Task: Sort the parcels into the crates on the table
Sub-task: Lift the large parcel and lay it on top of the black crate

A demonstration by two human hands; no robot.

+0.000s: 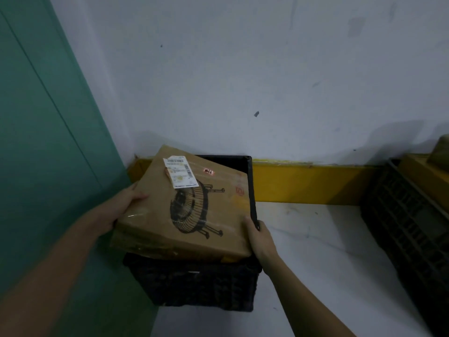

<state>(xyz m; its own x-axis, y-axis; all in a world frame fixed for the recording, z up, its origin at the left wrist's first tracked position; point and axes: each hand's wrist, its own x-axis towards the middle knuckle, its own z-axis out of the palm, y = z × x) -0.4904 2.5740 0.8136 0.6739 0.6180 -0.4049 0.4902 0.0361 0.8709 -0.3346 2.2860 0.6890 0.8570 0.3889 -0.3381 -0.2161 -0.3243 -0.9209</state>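
Note:
A large brown cardboard parcel (187, 205) with a black fan drawing and a white shipping label lies tilted across the top of a black plastic crate (194, 285) at the table's left end. My left hand (124, 203) grips the parcel's left edge. My right hand (257, 235) holds its right front corner, against the crate's right rim. The crate's inside is hidden under the parcel.
A second dark crate (408, 222) holding brownish parcels stands at the right. The white table top (320, 251) runs between the crates, with a yellow rail (306, 186) along the white wall behind. A green wall panel (48, 142) is close on the left.

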